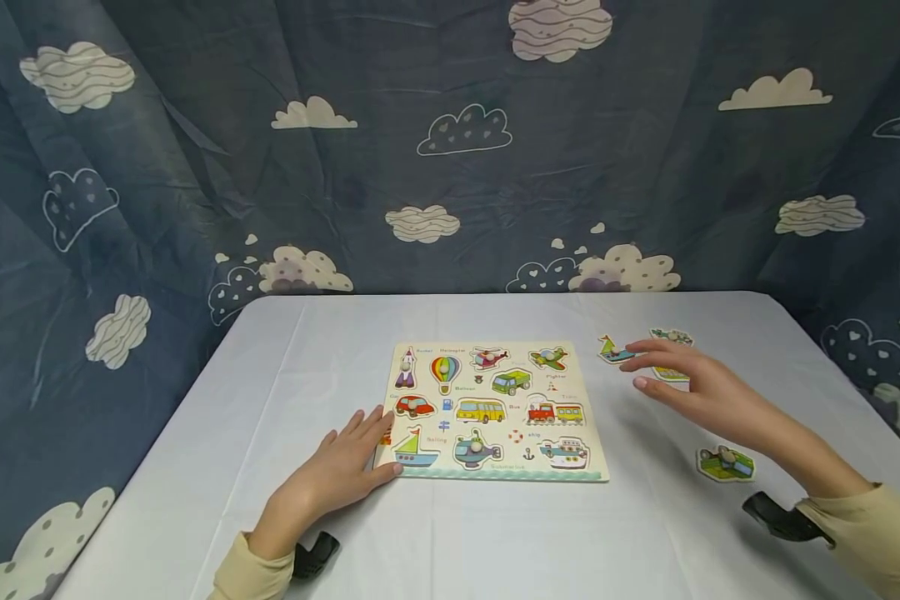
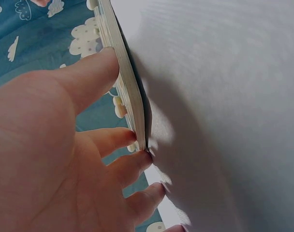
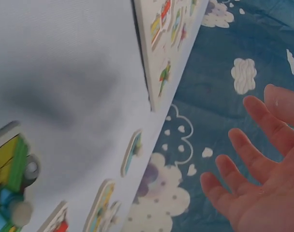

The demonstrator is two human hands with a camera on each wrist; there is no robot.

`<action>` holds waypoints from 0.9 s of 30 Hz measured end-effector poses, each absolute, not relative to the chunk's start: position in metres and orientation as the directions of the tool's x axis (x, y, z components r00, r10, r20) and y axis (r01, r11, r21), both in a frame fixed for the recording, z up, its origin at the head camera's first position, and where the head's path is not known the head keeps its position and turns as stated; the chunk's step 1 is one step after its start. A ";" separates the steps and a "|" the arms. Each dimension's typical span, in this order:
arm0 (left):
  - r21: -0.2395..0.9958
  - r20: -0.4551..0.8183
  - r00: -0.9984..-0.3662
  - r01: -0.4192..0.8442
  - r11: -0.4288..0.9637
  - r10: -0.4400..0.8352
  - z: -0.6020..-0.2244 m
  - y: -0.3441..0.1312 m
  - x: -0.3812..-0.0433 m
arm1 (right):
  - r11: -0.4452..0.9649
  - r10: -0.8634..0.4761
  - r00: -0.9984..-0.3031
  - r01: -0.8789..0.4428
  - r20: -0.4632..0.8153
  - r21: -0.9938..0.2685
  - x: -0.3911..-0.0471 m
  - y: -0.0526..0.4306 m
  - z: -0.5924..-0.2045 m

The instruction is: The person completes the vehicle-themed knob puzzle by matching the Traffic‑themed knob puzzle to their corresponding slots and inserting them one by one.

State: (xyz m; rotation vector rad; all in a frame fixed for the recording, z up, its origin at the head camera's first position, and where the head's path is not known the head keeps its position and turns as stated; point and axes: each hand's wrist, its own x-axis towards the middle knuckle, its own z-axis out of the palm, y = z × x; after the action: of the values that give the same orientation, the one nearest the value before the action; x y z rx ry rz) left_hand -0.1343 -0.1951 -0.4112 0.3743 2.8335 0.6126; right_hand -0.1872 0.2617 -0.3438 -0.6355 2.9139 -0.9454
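A wooden vehicle puzzle board [image 1: 521, 458] lies flat on the table. My left hand [image 1: 337, 471] rests at the board's lower left corner, its fingers spread and touching the edge; in the left wrist view the thumb [image 2: 91, 72] lies against the board's side [image 2: 130, 92]. Above the table to the right, my right hand [image 1: 693, 387] hovers with fingers extended, holding nothing. Just by its fingertips lies a sailboat puzzle piece [image 1: 609, 347]. Other loose pieces lie partly behind that hand, one of them yellow-edged [image 1: 669, 375]. Nearer the wrist is a green truck piece [image 1: 726, 464].
A white cloth [image 1: 495, 542] covers the table. Behind and beside it hangs a dark blue curtain [image 1: 390, 183] with cloud prints. Dark wrist mounts [image 1: 783, 518] sit at both sleeves. Knobbed pictures cover the board's face.
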 end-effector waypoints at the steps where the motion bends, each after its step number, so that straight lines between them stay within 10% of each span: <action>1: 0.428 -0.158 -0.944 0.198 0.882 0.289 -0.411 -0.195 -0.134 | 0.736 -0.378 -0.919 -0.371 0.111 -0.566 -0.186 0.264 -0.344; 27: 0.425 -0.150 -0.944 0.208 0.881 0.295 -0.413 -0.195 -0.132 | 0.816 -0.325 -0.942 -0.323 0.082 -0.479 -0.154 0.323 -0.373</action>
State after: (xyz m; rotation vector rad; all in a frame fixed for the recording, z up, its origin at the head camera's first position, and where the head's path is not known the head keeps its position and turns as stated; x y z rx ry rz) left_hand -0.1325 -0.1951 -0.4129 0.3842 2.8402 0.6080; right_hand -0.1539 0.3234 -0.3725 -0.5337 2.9901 -0.7881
